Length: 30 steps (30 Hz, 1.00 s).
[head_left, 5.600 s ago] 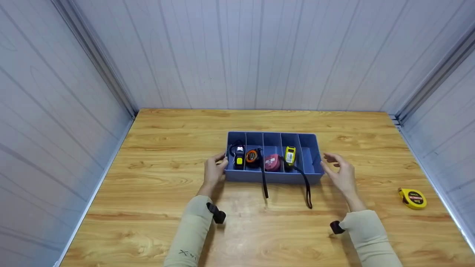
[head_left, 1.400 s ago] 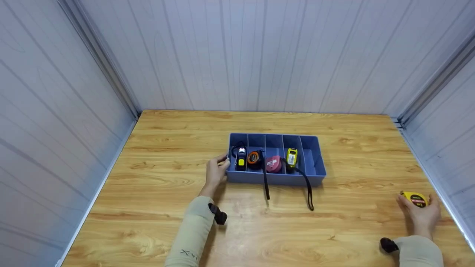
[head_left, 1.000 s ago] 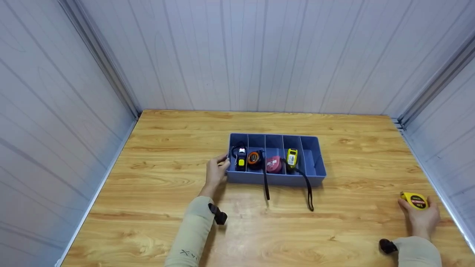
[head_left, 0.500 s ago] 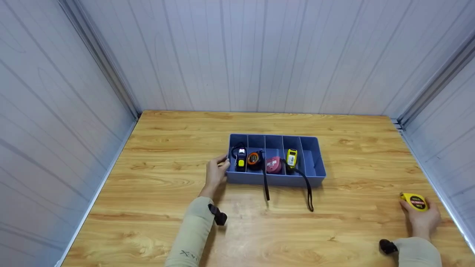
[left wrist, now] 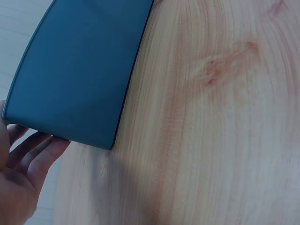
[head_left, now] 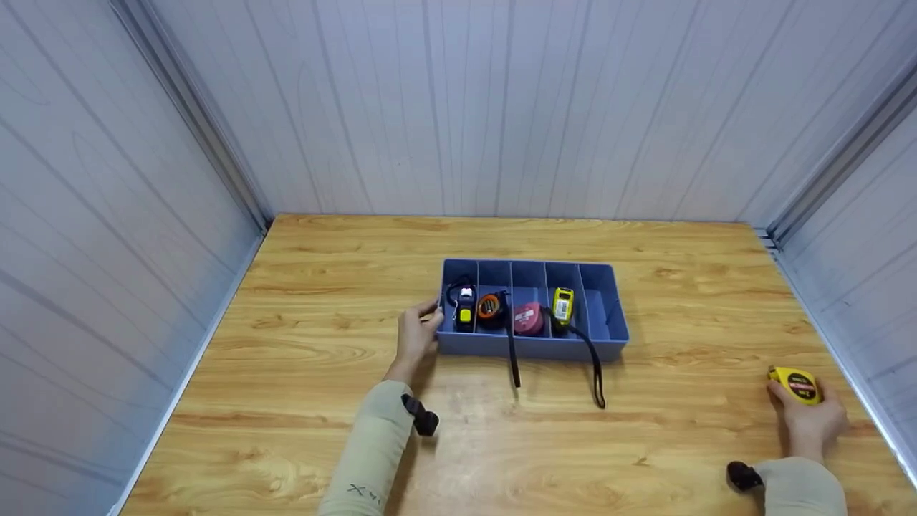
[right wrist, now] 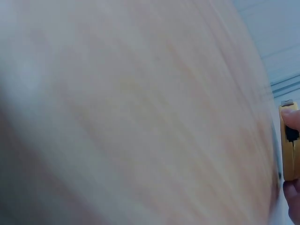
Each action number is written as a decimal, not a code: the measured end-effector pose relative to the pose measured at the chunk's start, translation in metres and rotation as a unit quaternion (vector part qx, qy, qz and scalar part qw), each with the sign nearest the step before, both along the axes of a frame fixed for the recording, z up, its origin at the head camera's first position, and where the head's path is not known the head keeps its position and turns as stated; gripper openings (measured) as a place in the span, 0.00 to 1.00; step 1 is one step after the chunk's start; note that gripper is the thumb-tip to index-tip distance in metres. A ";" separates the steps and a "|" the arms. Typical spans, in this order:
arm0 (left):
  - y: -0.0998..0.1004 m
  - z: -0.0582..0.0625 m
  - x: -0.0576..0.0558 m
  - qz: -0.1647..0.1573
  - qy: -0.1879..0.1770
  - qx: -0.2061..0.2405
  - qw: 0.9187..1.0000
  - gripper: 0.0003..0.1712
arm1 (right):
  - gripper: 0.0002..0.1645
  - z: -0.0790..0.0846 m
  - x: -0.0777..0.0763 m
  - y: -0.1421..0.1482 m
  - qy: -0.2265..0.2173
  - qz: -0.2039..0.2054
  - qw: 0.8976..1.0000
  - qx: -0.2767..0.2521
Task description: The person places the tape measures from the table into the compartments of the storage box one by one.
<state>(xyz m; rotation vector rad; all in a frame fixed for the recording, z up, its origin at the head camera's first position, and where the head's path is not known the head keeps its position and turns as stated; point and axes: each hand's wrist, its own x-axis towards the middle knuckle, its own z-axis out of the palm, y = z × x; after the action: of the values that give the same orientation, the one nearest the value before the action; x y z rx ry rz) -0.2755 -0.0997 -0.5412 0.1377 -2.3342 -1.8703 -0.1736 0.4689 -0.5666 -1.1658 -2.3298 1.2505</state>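
At the right of the table, my right hand (head_left: 815,421) grips a yellow tape measure (head_left: 801,387) between thumb and fingers, its dark round label facing up. The right wrist view shows part of that yellow tape measure (right wrist: 288,159) with a thumb on it. My left hand (head_left: 415,331) holds the left end of a blue divided box (head_left: 530,347). In the left wrist view, the fingers (left wrist: 44,157) lie against the box's end wall, with the thumb near the rim.
In the box sit a black-and-yellow tape measure (head_left: 466,308), an orange-and-black one (head_left: 491,307), a pink one (head_left: 529,319) and a yellow one (head_left: 563,307). Two black straps hang over the front. The rightmost compartment is bare. Pale panels enclose the wooden table (head_left: 322,287).
My right hand left the box's right end and took hold of the yellow tape measure. Over the last half second both shifted slightly left and away. The left hand stays at the box.
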 end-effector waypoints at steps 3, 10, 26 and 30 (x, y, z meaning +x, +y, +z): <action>0.000 0.000 0.000 0.001 -0.006 0.012 1.000 0.19 | 0.51 0.002 -0.001 -0.003 0.004 0.004 1.000 -0.006; 0.000 0.000 0.001 0.003 0.005 0.002 1.000 0.18 | 0.52 0.006 -0.002 -0.008 0.001 0.013 1.000 0.004; 0.000 0.000 0.002 0.002 -0.025 0.039 0.999 0.20 | 0.51 0.014 -0.008 -0.027 0.030 0.050 0.998 -0.016; 0.001 0.001 0.001 0.006 -0.023 0.029 0.999 0.19 | 0.51 0.014 -0.011 -0.032 0.031 0.060 0.997 -0.022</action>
<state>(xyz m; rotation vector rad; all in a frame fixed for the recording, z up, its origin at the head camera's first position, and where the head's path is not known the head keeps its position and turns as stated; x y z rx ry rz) -0.2742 -0.0987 -0.5403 0.2019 -2.3041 -1.9511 -0.1842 0.4366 -0.5528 -0.9970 -2.3684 1.3662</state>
